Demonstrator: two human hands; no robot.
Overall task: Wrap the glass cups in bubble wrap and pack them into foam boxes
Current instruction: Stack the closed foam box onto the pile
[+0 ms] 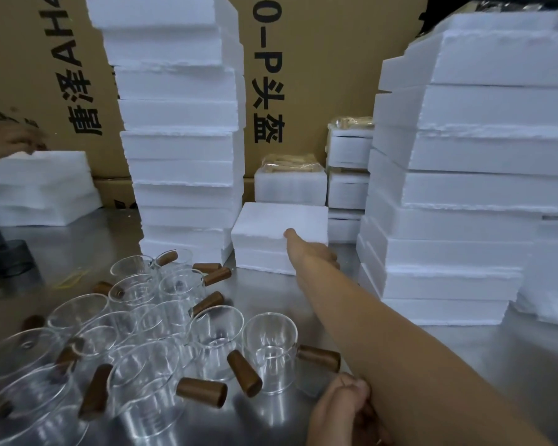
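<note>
Several glass cups (269,352) with brown wooden handles stand crowded on the metal table at the lower left. A closed white foam box (271,226) lies in the middle, between two tall foam stacks. My right hand (313,252) reaches out to it and grips its near right corner, thumb on the lid. My left hand (342,403) sits at the bottom edge under my right forearm with its fingers curled. A translucent thing lies beside it, and whether the hand holds anything is hidden.
Tall stacks of foam boxes stand at left (181,149) and right (464,188), with smaller packed boxes (290,185) behind. Another person's hand (10,140) rests on a pile of white foam sheets (36,188) at far left. Cardboard cartons (319,75) form the backdrop.
</note>
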